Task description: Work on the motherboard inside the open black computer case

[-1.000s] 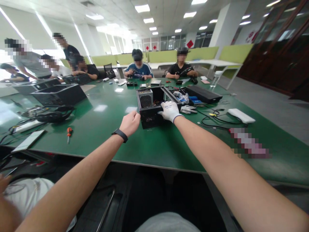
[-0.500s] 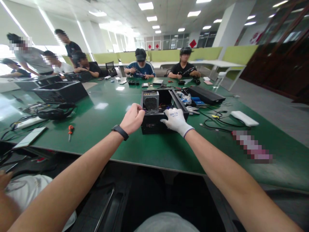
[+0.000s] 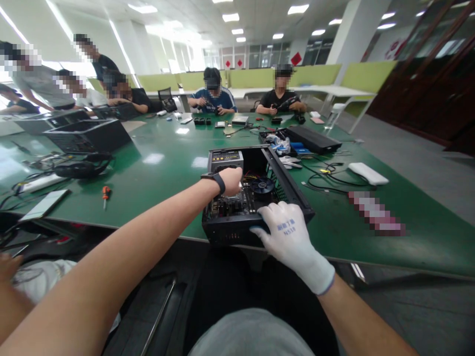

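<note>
An open black computer case (image 3: 230,231) lies at the table's front edge, showing a power supply (image 3: 227,159), a round fan (image 3: 262,185) and a circuit board. My right hand (image 3: 285,232), in a white glove, grips the case's near rim, with its thumb on the outer wall and its fingers over the top. Bare and wearing a black wrist strap, my left hand (image 3: 230,181) is over the inside of the case beside the power supply. Its fingers are curled in, and their tips and anything between them are hidden.
On the green table (image 3: 156,183), an orange screwdriver (image 3: 106,194) and a black headset (image 3: 83,169) lie left. Cables, a white power bank (image 3: 368,174) and a pixelated pink item (image 3: 376,212) lie right. Several people sit or stand beyond, near another case (image 3: 89,137).
The case has come closer, to the table's front edge, with my right hand still on its rim. My left hand has left the near rim and moved over the inside of the case.
</note>
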`<state>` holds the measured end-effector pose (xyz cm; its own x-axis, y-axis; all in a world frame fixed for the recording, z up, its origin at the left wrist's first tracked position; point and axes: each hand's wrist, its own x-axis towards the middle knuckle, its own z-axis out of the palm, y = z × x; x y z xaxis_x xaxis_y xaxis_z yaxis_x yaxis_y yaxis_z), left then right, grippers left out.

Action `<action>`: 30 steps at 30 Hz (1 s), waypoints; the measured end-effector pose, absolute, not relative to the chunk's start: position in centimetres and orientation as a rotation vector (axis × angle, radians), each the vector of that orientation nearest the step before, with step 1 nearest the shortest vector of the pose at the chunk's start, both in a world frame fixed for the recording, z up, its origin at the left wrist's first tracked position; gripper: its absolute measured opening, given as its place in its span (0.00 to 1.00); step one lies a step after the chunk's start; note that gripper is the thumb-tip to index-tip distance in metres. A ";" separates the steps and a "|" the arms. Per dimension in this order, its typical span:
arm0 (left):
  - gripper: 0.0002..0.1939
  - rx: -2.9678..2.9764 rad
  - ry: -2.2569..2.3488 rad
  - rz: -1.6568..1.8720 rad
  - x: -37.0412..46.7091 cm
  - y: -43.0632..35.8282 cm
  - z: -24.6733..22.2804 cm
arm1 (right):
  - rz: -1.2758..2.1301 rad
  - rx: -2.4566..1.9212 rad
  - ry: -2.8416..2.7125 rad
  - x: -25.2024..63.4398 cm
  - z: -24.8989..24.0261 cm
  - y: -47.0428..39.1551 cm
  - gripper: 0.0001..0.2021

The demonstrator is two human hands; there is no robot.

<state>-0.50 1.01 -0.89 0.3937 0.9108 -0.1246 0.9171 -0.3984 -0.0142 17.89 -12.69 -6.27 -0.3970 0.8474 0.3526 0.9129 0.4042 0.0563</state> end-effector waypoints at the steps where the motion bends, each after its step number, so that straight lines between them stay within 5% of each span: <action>1: 0.21 2.595 1.671 -0.250 -0.2 1.0 -1.2 | -0.328 -1.532 -2.393 18.1 -6.3 -13.6 0.17; 7: 0.16 2.624 1.635 -0.563 1.8 0.2 -2.9 | -0.228 -1.464 -2.379 19.1 -6.9 -17.9 0.15; 12: 0.22 2.510 1.634 -0.726 2.7 -0.5 -3.8 | -0.235 -1.442 -2.371 19.3 -6.8 -19.2 0.14; 17: 0.30 2.437 1.652 -0.749 2.4 0.6 -5.4 | -0.244 -1.444 -2.358 19.2 -6.8 -19.1 0.14; 30: 0.34 2.447 1.647 -0.811 2.2 1.9 -6.9 | -0.243 -1.463 -2.362 19.2 -6.8 -19.1 0.15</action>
<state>2.21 1.87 -6.93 0.2805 0.8381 -0.4679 0.8818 -0.4176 -0.2193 19.23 -19.15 -6.82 -0.4055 0.8309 0.3809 0.8911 0.4521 -0.0378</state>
